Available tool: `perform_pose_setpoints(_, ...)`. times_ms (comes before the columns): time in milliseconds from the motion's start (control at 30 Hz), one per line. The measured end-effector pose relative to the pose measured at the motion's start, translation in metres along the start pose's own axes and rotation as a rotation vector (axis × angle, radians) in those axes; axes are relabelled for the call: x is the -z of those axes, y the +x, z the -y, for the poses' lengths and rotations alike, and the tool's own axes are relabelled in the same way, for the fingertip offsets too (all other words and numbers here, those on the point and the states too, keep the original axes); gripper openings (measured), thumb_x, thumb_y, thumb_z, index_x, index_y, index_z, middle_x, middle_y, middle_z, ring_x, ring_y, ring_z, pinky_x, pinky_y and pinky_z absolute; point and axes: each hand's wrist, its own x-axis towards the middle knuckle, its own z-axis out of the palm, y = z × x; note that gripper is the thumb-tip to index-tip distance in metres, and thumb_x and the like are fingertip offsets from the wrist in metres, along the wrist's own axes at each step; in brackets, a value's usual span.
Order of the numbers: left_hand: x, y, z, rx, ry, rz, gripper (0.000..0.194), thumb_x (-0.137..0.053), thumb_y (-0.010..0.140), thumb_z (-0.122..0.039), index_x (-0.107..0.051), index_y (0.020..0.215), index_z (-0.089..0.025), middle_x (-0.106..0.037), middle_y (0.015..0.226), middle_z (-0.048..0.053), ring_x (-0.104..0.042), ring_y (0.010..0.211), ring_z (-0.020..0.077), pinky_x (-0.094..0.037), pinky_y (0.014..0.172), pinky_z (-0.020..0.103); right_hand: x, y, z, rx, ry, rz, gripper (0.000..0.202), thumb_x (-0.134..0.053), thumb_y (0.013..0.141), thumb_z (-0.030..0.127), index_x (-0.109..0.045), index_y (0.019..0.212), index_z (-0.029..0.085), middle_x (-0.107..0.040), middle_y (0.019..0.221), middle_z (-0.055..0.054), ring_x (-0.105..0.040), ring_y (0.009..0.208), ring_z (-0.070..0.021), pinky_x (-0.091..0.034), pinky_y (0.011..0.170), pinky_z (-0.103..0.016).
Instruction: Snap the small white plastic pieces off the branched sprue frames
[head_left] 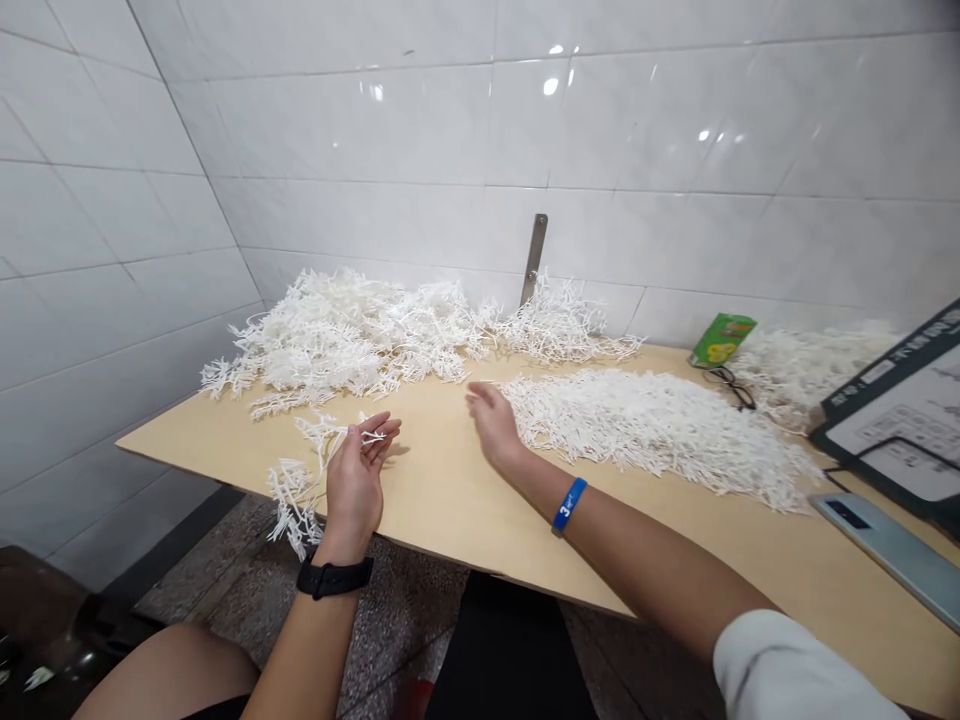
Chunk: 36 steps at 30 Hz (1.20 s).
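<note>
My left hand (357, 488), with a black watch on the wrist, is closed on a white branched plastic sprig (322, 432) near the table's front edge. The sprig trails left from the thumb and fingers, and its lower part hangs over the edge. My right hand (495, 422), wearing a blue wristband, is open, with its fingers stretched forward. It lies beside the left end of a flat pile of small white pieces (637, 422). No item shows in the right hand, though its palm is hidden.
A large heap of white branched sprigs (352, 330) lies at the back left, with a smaller heap (555, 325) near a metal bracket (534, 258). On the right are a green carton (721, 340), glasses (731, 384), a phone (892, 555) and a dark printed box (900, 420). Tiled walls border the wooden table (442, 500).
</note>
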Motion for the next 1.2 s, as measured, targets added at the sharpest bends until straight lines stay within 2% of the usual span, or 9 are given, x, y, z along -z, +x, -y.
perform_pose_setpoints(67,0.001,0.002,0.001,0.006,0.035,0.041,0.037,-0.054,0.09,-0.047,-0.073,0.097,-0.016,-0.077,0.092,0.008,-0.069,0.096,0.0193,-0.046,0.099,0.035,-0.01,-0.009,0.009,0.033,-0.045,0.061,0.039,-0.04,0.089,0.018,-0.063,0.12,0.018,-0.068,0.112,-0.012,-0.065,0.102,-0.0218,-0.051,0.091,-0.038)
perform_pose_setpoints(167,0.0,0.002,0.003,0.01,0.089,0.113,0.036,-0.06,0.084,-0.044,-0.073,0.099,-0.015,-0.077,0.101,0.011,-0.068,0.103,0.0235,-0.047,0.099,0.038,-0.018,-0.023,0.023,0.147,-0.11,0.237,0.026,-0.052,0.085,0.014,-0.071,0.101,0.021,-0.072,0.104,-0.007,-0.065,0.1,-0.0223,-0.049,0.093,-0.037)
perform_pose_setpoints(267,-0.001,0.0,0.004,0.024,0.08,0.204,0.038,-0.061,0.081,-0.038,-0.073,0.106,-0.014,-0.074,0.112,0.014,-0.066,0.109,0.0259,-0.048,0.099,0.039,-0.016,-0.032,0.032,0.255,-0.141,0.349,0.025,-0.053,0.084,0.011,-0.072,0.099,0.019,-0.071,0.109,-0.009,-0.061,0.109,-0.0249,-0.043,0.1,-0.041)
perform_pose_setpoints(333,-0.001,-0.002,0.004,0.037,0.09,0.28,0.042,-0.053,0.086,-0.04,-0.071,0.116,-0.016,-0.072,0.119,0.014,-0.063,0.116,0.0259,-0.047,0.101,0.04,-0.014,-0.034,0.033,0.284,-0.145,0.366,0.026,-0.05,0.087,0.012,-0.07,0.102,0.017,-0.07,0.111,-0.011,-0.062,0.106,-0.0263,-0.044,0.098,-0.045)
perform_pose_setpoints(500,-0.001,-0.008,0.0,0.024,0.204,0.4,0.041,-0.05,0.093,-0.042,-0.068,0.125,-0.024,-0.065,0.133,0.011,-0.054,0.129,0.0272,-0.041,0.108,0.041,-0.019,-0.037,0.036,0.171,0.175,0.305,0.029,-0.044,0.098,0.036,-0.065,0.097,0.016,-0.069,0.091,-0.008,-0.064,0.082,-0.0196,-0.053,0.076,-0.034)
perform_pose_setpoints(667,-0.008,-0.014,-0.005,0.09,0.287,0.473,0.037,-0.058,0.09,-0.043,-0.072,0.118,-0.022,-0.064,0.134,0.013,-0.055,0.128,0.0295,-0.041,0.107,0.041,-0.025,-0.04,0.038,0.09,0.297,0.427,0.034,-0.055,0.091,0.048,-0.063,0.081,0.017,-0.062,0.074,-0.004,-0.058,0.068,-0.0165,-0.047,0.066,-0.03)
perform_pose_setpoints(800,-0.007,-0.009,-0.002,0.087,0.249,0.409,0.038,-0.062,0.089,-0.041,-0.07,0.12,-0.02,-0.067,0.129,0.014,-0.059,0.122,0.0281,-0.045,0.102,0.039,-0.022,-0.037,0.038,0.016,0.353,0.41,0.034,-0.056,0.088,0.047,-0.058,0.071,0.018,-0.057,0.063,-0.001,-0.054,0.059,-0.0149,-0.044,0.061,-0.03)
perform_pose_setpoints(1000,0.001,-0.001,0.0,0.077,-0.002,0.128,0.039,-0.052,0.094,-0.046,-0.065,0.121,-0.02,-0.073,0.114,0.01,-0.067,0.101,0.0177,-0.045,0.098,0.033,-0.012,-0.032,0.036,-0.075,0.252,0.249,0.032,-0.052,0.084,0.037,-0.05,0.057,0.02,-0.052,0.053,0.001,-0.049,0.052,-0.0133,-0.041,0.06,-0.029)
perform_pose_setpoints(1200,0.001,-0.004,-0.002,0.071,-0.099,0.055,0.036,-0.058,0.093,-0.042,-0.063,0.121,-0.02,-0.073,0.112,0.009,-0.066,0.095,0.015,-0.046,0.095,0.031,-0.008,-0.03,0.035,-0.101,0.189,0.181,0.029,-0.054,0.075,0.024,-0.042,0.049,0.021,-0.042,0.046,0.004,-0.039,0.049,-0.0114,-0.028,0.054,-0.027)
